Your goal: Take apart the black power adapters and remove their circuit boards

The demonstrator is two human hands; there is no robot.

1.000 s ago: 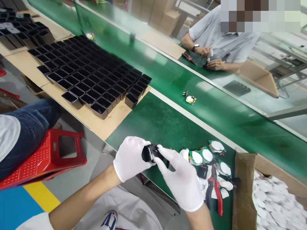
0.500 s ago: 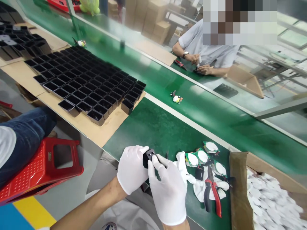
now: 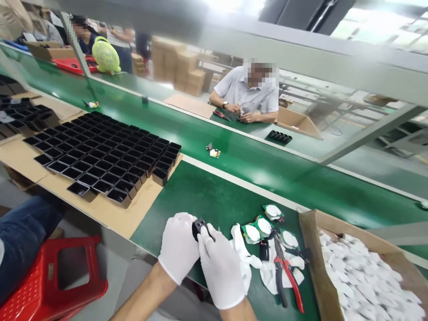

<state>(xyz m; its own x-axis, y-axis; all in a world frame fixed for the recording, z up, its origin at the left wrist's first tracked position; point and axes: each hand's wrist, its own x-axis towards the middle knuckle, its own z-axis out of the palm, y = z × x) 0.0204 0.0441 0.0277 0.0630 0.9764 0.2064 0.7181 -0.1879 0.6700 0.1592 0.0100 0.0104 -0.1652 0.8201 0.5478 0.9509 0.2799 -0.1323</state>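
Note:
Both my hands wear white gloves and meet over the near edge of the green bench mat (image 3: 207, 196). My left hand (image 3: 179, 247) is closed around a small black plastic housing (image 3: 198, 224). My right hand (image 3: 220, 267) presses its fingers onto the top of the same housing. Just right of my hands lie several small green circuit boards with white discs (image 3: 264, 225) and red-handled cutters (image 3: 286, 272).
Rows of empty black housings (image 3: 100, 156) stand on cardboard at left. A cardboard box of white parts (image 3: 364, 276) sits at right. One small assembly (image 3: 214, 153) lies on the green conveyor belt (image 3: 267, 165). A person works across it. A red stool (image 3: 53, 281) stands at lower left.
My view has tilted upward and the hands sit lower in frame. My right hand has shifted from the side of the black housing onto its top.

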